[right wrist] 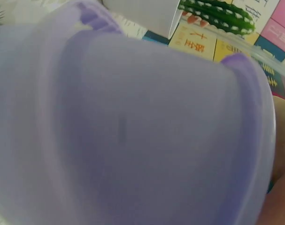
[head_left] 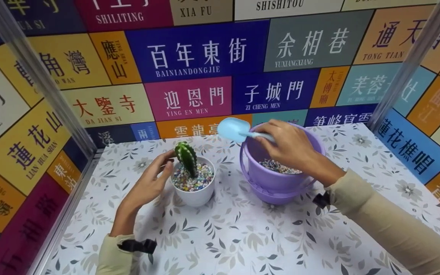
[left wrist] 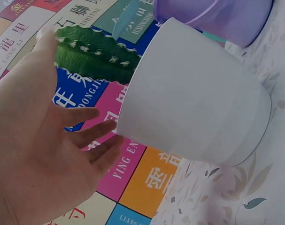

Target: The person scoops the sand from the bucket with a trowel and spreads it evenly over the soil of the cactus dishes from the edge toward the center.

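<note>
A green cactus (head_left: 186,156) stands in a white pot (head_left: 194,198) among multicoloured pebbles (head_left: 201,179). My left hand (head_left: 149,183) is at the pot's left side with loosely bent fingers; in the left wrist view the fingertips reach the rim of the pot (left wrist: 194,98), and I cannot tell whether they touch it. With my right hand (head_left: 288,147) I grip the handle of a light blue toy shovel (head_left: 232,129) above a purple bucket (head_left: 277,186). The shovel's blade sticks out past the bucket's left rim. Pebbles (head_left: 275,165) lie inside the bucket, partly hidden by my hand.
Both containers stand on a table with a floral cloth (head_left: 235,236). The bucket's handle (head_left: 245,168) hangs down along its side. Behind the table rises a wall of colourful signs (head_left: 201,49), with metal posts (head_left: 57,95) at the corners.
</note>
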Motion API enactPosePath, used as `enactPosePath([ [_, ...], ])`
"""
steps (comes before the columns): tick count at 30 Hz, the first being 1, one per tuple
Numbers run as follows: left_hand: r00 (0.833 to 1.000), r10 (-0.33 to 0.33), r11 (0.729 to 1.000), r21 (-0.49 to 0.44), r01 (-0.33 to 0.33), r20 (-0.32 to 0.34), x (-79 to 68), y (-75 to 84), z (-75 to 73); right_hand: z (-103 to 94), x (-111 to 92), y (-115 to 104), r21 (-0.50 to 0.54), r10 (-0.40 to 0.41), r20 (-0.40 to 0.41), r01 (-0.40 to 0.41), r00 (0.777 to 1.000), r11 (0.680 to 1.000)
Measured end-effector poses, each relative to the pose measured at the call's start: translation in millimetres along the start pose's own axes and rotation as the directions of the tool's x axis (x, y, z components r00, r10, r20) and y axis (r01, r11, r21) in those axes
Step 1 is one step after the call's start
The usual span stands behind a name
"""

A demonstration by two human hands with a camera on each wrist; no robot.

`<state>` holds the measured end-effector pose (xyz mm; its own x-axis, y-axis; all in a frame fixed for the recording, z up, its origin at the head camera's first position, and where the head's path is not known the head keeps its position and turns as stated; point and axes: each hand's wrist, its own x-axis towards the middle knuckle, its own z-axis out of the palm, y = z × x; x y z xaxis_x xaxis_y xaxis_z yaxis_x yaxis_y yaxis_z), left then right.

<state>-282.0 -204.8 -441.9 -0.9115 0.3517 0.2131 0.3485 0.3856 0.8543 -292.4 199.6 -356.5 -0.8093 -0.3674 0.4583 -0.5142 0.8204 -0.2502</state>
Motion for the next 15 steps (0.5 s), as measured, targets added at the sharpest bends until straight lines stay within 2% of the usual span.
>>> enactPosePath([
  [3,0.997,0.022,1.0,0.001,-0.022,-0.078,2.4,-0.4,2.0,-5.4,-8.6,12.1,0.005,0.031,0.008,-0.031,1.0,1.0],
  [7,0.983,0.049,0.999,0.031,-0.044,-0.177,4.3,0.9,4.9,-12.6,-20.4,26.2,0.014,0.072,0.025,-0.073,0.997,0.997],
  [15,0.957,0.074,0.997,0.053,-0.061,-0.28,7.2,5.7,9.9,-21.5,-36.9,49.6,0.019,0.124,0.033,-0.125,0.992,0.992],
])
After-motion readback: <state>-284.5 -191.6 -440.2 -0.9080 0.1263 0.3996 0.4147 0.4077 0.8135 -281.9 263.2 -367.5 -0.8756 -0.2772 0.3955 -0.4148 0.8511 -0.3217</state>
